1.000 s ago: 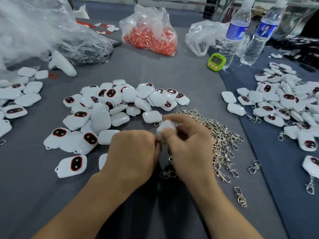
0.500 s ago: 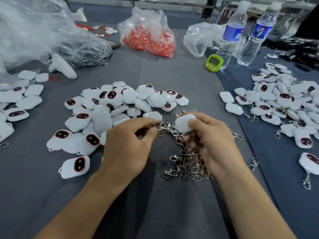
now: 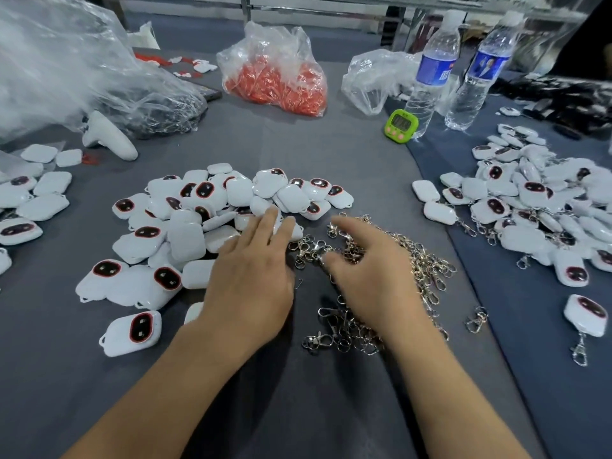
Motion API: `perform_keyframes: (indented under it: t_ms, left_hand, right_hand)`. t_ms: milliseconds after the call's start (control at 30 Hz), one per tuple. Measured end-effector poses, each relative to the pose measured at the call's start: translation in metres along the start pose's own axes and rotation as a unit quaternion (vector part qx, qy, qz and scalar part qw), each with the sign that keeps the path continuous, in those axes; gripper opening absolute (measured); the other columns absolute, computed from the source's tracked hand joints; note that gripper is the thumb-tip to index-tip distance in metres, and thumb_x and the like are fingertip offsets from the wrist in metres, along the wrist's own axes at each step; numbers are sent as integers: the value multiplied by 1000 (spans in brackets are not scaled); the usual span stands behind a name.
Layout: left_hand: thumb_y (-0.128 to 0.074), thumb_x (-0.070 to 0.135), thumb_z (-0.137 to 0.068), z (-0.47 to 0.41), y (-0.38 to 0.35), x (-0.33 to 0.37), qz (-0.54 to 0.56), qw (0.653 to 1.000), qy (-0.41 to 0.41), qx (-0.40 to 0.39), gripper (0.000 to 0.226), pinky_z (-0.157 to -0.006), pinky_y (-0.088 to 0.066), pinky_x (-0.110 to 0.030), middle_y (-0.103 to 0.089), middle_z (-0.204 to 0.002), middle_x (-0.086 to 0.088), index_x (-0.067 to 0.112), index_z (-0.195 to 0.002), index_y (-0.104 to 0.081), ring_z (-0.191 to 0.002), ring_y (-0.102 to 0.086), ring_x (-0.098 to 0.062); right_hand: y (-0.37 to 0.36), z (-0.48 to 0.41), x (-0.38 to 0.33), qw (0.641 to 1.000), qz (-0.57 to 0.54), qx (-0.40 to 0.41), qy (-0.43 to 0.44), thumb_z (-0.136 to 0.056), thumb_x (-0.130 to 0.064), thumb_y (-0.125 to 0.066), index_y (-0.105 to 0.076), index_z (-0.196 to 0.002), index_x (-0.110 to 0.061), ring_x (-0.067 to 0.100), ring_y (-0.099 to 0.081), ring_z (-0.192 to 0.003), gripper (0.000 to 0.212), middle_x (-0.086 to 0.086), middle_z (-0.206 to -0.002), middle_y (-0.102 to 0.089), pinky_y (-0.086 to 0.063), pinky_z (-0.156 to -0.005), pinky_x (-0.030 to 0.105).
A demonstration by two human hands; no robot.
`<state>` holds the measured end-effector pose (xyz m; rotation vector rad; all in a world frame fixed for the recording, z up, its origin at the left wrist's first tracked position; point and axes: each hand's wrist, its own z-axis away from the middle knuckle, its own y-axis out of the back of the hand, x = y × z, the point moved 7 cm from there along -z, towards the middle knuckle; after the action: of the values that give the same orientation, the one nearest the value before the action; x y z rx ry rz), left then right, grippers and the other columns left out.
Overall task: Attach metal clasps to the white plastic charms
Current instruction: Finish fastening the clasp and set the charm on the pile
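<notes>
Where grey cloth covers it, the work table (image 3: 298, 150) fills the view from 9 o'clock to centre. A dark blue cloth (image 3: 536, 342) lies over it from 2 to 5 o'clock.

- Large clear plastic bag (image 3: 66, 71): 10 o'clock, crumpled, with dark metal parts showing in its lower end.
- Central heap of white rounded-square plastic charms (image 3: 185, 233): just off centre toward 9 o'clock. Some charms show a dark, red-rimmed oval window.
- Second heap of charms (image 3: 536, 207): 3 o'clock, on the blue cloth. Several have clasps hanging from them.
- Loose group of charms (image 3: 33, 200): 9 o'clock edge.
- Left hand (image 3: 251, 279): centre, palm down, fingers straight. The fingertips touch charms at the near edge of the central heap, and the hand grips nothing.
- Right hand (image 3: 374, 276): centre, palm down, blurred. The fingers are spread and loosely bent and lie on the pile of clasps.
- Pile of silver metal swivel clasps (image 3: 427, 260): runs from centre toward 4 o'clock, under and beside the right hand.
- Clear bag of orange-red pieces (image 3: 275, 81): 12 o'clock.
- Empty-looking crumpled clear bag (image 3: 374, 77): 1 o'clock.
- Two clear water bottles with blue labels (image 3: 430, 71): 1 o'clock, upright, near each other.
- White handle-shaped plastic device (image 3: 109, 137): 10 o'clock, lying against the large bag.
- Small green digital timer (image 3: 401, 124): 1 o'clock, just beside the nearer bottle's base.
</notes>
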<state>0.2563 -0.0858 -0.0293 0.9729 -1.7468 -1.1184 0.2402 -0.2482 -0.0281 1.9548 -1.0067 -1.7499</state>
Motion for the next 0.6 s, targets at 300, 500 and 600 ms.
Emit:
perform_keyframes:
  t_ms: [300, 500, 600]
  left_hand:
    - [-57, 38, -95, 5, 4, -9, -44, 998, 35, 6, 36, -83, -43, -38, -60, -113, -2, 17, -124, -63, -101, -55, -26]
    - [-46, 39, -101, 8, 22, -23, 14, 994, 98, 43, 26, -61, -37, -33, -66, -77, 3, 26, -86, -61, -78, -62, -24]
    - [-62, 35, -96, 11, 33, -34, 192, 965, 131, 124, 16, -67, -47, -23, -74, -80, 10, 28, -99, -76, -78, -67, -10]
  right_hand:
    - [-28, 12, -20, 991, 36, -101, 85, -82, -11, -72, -79, -100, -28, 8, -64, -106, 26, -12, -108, -74, -46, -97, 25]
    - [-24, 13, -18, 997, 2, -57, 48, -86, -13, -73, -79, -89, -28, 6, -64, -87, 17, -12, -92, -74, -47, -81, 18]
    - [-15, 14, -15, 997, -79, -15, 14, -87, -19, -75, -81, -94, -33, -1, -67, -86, 16, -18, -91, -76, -47, -75, 9]
